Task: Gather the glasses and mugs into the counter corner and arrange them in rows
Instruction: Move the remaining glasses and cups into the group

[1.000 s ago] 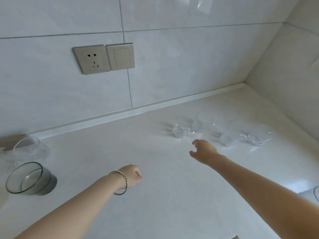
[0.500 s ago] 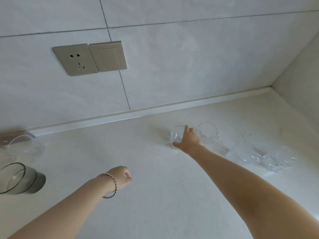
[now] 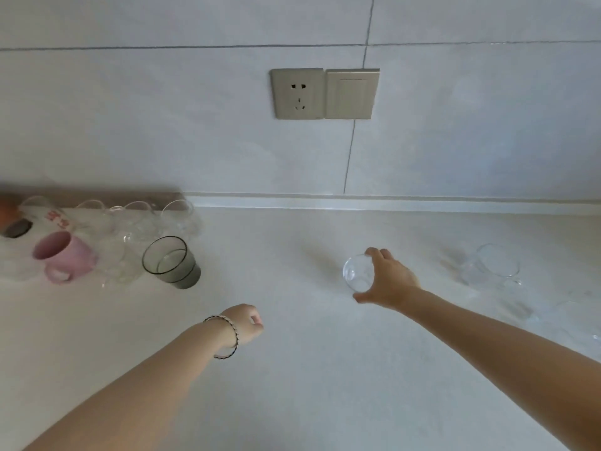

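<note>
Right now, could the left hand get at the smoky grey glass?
Probably yes: the left hand holds nothing, and only bare counter lies between it and the grey glass; the right hand grips a clear glass elsewhere.

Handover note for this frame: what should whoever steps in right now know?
Right hand grips a clear glass at mid-counter. Left hand is curled and holds nothing.
Left cluster by the wall: pink mug, grey glass, clear glasses, unsorted. Clear mugs stand at right.
Done: no rows visible.
Left: gather both groups into the corner, which is out of view, and line them up.
</note>
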